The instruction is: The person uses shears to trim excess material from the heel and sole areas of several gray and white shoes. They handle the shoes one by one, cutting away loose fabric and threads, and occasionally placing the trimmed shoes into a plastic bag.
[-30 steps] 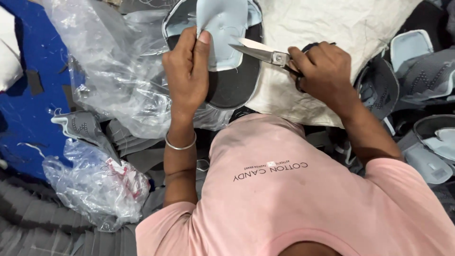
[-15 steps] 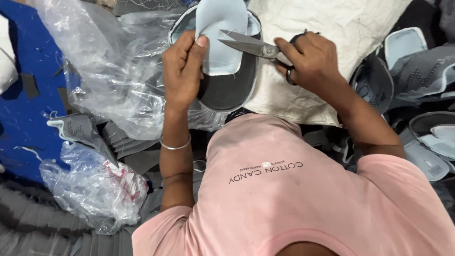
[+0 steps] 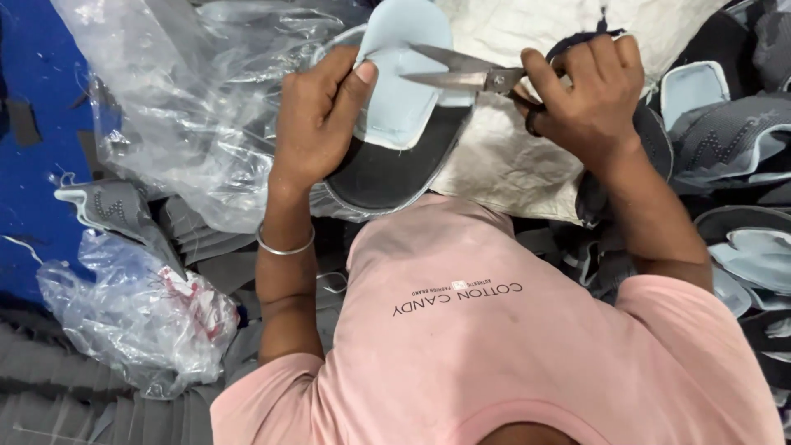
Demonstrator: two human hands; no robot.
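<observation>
Cluttered pile w/ plastic bags (image 3: pixel 189 124): left hand (image 3: pixel 317 115) pinches shoe upper (image 3: pixel 395 91); right hand (image 3: pixel 589 95) grips scissors (image 3: pixel 461 72), blades open at edge, trimming looks unfinished.

Crumpled clear plastic bags (image 3: pixel 177 107) lie over a blue sheet (image 3: pixel 41 124). A white sack (image 3: pixel 511 156) sits centre, grey shoe pieces (image 3: pixel 725 140) piled at right.

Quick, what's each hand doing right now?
Left hand: shut on the shoe upper, thumb on its pale blue lining.
Right hand: shut on the scissors, blades open over the lining.
</observation>
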